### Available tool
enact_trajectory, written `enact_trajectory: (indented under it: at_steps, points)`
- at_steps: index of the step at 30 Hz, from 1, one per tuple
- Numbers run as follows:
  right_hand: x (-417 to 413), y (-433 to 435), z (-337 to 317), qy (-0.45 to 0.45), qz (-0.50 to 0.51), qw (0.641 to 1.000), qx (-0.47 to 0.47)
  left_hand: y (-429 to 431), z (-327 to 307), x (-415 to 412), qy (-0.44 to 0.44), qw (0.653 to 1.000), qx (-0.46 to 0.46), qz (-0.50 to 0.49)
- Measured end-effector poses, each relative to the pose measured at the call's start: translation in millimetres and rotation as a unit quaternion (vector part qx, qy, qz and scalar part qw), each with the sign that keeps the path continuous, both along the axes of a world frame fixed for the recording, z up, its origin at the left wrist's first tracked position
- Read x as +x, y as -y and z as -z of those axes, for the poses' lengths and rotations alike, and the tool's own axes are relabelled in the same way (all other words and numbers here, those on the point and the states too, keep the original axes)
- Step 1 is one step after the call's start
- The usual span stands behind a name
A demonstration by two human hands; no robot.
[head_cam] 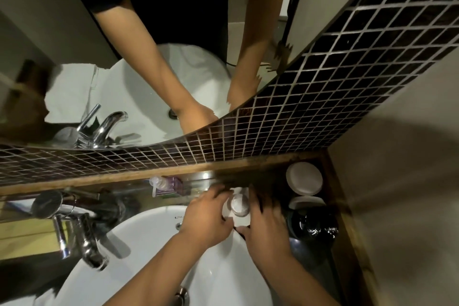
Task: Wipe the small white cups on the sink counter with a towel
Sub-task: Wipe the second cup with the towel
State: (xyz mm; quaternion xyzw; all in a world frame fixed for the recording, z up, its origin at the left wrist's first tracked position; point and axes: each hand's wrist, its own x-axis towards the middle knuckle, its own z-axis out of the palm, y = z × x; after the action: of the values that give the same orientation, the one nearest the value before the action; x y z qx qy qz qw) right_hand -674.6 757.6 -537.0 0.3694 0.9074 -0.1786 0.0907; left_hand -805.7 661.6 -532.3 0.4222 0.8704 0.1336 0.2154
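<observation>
My two hands meet over the back rim of the sink. A small white cup (240, 204) sits between them, its round rim facing up. My left hand (208, 218) curls around its left side. White towel (240, 221) shows under and behind the cup, and my right hand (266, 230) presses it against the cup's right side, fingers stretched over the dark counter. Two more white cups (304, 178) (307, 202) stand at the back right corner of the counter.
A white basin (149, 246) lies below my arms, with a chrome tap (82, 238) at its left. A soap pump bottle (164, 185) stands by the wooden ledge. A black kettle (313, 229) sits right of my right hand. The mirror (149, 82) above reflects the scene.
</observation>
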Motion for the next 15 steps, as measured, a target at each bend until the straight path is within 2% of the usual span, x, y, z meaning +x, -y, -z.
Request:
enact_trajectory:
  at_steps: [3,5,8,15]
  points:
    - [-1.6,-7.7,-3.1,0.043,-0.035,0.998,-0.008,-3.0,-1.9,-2.6,0.021,1.0,-0.018,0.009]
    - [-4.7,-11.2,-4.0,0.062,-0.042,0.997,-0.013,-7.9,-2.3,-3.5,0.065,0.998,-0.012,0.004]
    - [-8.7,-10.7,-2.2,0.055,-0.046,0.997,-0.011,-16.7,-3.2,-1.3,0.107,0.994,0.021,-0.001]
    - [-11.0,-13.9,1.3,0.042,-0.033,0.998,0.021,-23.0,-3.7,3.4,0.112,0.992,0.047,-0.024]
